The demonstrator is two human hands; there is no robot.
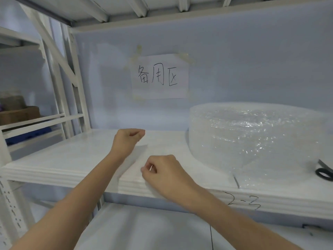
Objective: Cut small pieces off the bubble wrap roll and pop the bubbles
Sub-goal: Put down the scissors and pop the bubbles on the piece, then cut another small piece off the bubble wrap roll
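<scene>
A large roll of clear bubble wrap (252,134) lies flat on the right of the white shelf (63,163). A small clear sheet of bubble wrap (134,159) is stretched over the shelf between my hands. My left hand (128,139) pinches its far edge, fingers curled. My right hand (162,170) pinches its near edge by the shelf's front lip. Black-handled scissors (324,173) lie at the far right, beside the roll, partly cut off by the frame.
A paper sign with handwritten characters (160,76) is taped to the back wall. White rack uprights (72,78) stand at the left, with cardboard boxes (19,112) on the neighbouring shelf. "2-3" (243,202) is written on the shelf's front edge. A lower shelf lies below.
</scene>
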